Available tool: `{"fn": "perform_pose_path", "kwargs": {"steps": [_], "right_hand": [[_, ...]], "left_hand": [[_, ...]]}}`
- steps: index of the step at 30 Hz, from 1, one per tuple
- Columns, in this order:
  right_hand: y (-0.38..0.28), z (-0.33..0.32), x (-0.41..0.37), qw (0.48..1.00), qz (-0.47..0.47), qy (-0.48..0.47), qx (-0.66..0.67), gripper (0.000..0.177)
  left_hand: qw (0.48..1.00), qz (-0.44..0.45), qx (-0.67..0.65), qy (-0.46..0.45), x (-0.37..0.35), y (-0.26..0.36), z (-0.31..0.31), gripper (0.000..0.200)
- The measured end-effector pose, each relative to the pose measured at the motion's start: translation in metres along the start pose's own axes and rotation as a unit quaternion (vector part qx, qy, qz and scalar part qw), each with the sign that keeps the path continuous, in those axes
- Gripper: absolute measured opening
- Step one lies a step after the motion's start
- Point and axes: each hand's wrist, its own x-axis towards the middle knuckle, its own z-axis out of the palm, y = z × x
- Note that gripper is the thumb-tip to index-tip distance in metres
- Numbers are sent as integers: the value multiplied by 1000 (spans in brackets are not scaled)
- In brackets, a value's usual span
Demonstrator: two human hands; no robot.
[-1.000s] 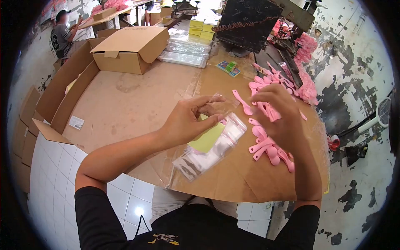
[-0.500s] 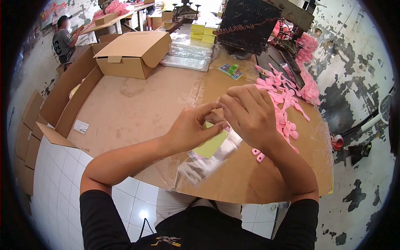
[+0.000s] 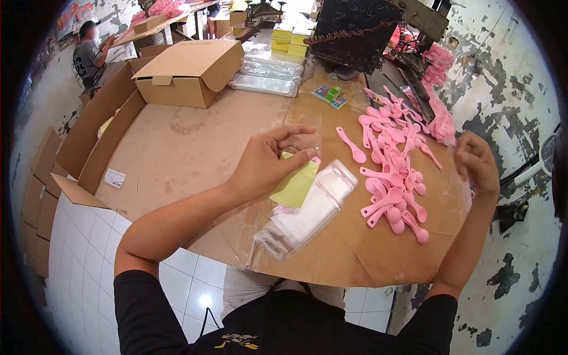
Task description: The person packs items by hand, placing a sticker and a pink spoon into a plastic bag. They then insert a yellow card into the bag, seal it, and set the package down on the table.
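My left hand [image 3: 273,152] pinches a clear plastic bag [image 3: 312,139], its open end rising above the fingers. Inside or against it is a yellow-green card [image 3: 294,188], and a bit of pink shows by the thumb. Under this, a stack of clear flat bags [image 3: 328,198] lies on the cardboard-covered table. Out at the table's right edge is my right hand [image 3: 477,163], its fingers curled closed beside clear film strips [image 3: 460,180] at that edge. What those fingers hold, if anything, I cannot make out. Between the hands lies a pile of pink plastic spoons [image 3: 387,160].
A closed cardboard box [image 3: 186,71] and wrapped clear packs [image 3: 266,77] stand at the back left. A dark panel [image 3: 352,38] rises behind a small green item [image 3: 332,94] on a card. Another person [image 3: 89,56] works at the far left.
My right hand has left my left hand and swung right to the table edge, uncovering the spoons. My left hand keeps the bag and card, shifted slightly left.
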Motion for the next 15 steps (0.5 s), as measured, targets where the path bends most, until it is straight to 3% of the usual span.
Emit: {"fn": "perform_pose_path", "kwargs": {"steps": [2, 4, 6, 8, 10, 11, 12, 15], "right_hand": [[41, -54, -16, 991, 65, 114, -36, 16], [69, -60, -18, 931, 70, 221, -282, 24], [95, -57, -27, 800, 74, 317, -505, 32], [109, -61, -31, 605, 68, 388, -692, 42], [62, 25, 3, 799, -53, 324, -504, 38], [48, 58, 17, 883, -64, 256, -388, 38], [26, 93, 24, 948, 11, 205, -245, 36], [18, 167, 40, 991, -51, 55, -109, 38]], "left_hand": [[1000, 7, -10, 9, 0, -1, 1, 41], [1000, 15, -8, 12, -1, 2, 3, 35], [1000, -5, -22, 8, -1, 2, 4, 27], [1000, -23, -20, 3, 2, 1, 3, 22], [998, -55, -1, -13, 1, -1, 2, 20], [999, -51, -2, -11, 2, -4, 2, 19], [999, -47, -2, -8, 3, -8, 2, 19], [998, -61, -8, 2, 2, -10, 4, 18]]}}
